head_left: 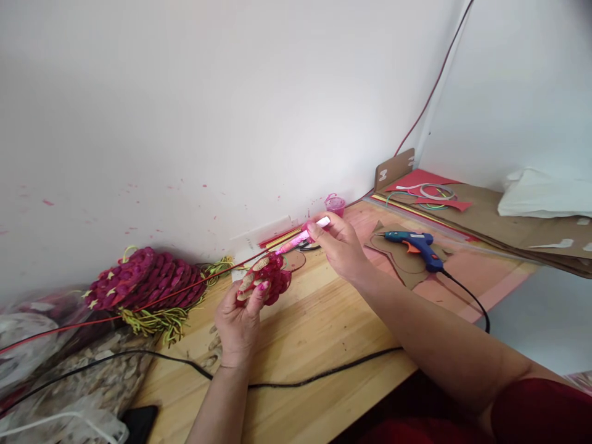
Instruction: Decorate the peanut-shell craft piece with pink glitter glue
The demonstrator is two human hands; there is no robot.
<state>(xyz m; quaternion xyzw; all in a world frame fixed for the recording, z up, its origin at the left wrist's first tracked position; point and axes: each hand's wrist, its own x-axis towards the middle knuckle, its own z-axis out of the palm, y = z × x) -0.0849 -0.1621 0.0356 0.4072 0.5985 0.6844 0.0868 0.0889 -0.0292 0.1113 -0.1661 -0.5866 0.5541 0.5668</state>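
My left hand [240, 317] is closed around a small magenta craft piece [268, 279] made of overlapping painted scales, held just above the wooden table [305, 345]. My right hand [340, 243] pinches a pink brush [300, 238] whose tip points down at the top of the piece. A small pink paint cup [335, 204] stands by the wall behind my right hand.
A larger finished magenta scaled piece [143, 280] with yellow-green fringe lies at the left. A blue glue gun [416, 245] rests on cardboard shapes at the right, its black cable [324, 373] crossing the table. Coloured paper sheets, cardboard and a white bag [541, 194] lie at the far right.
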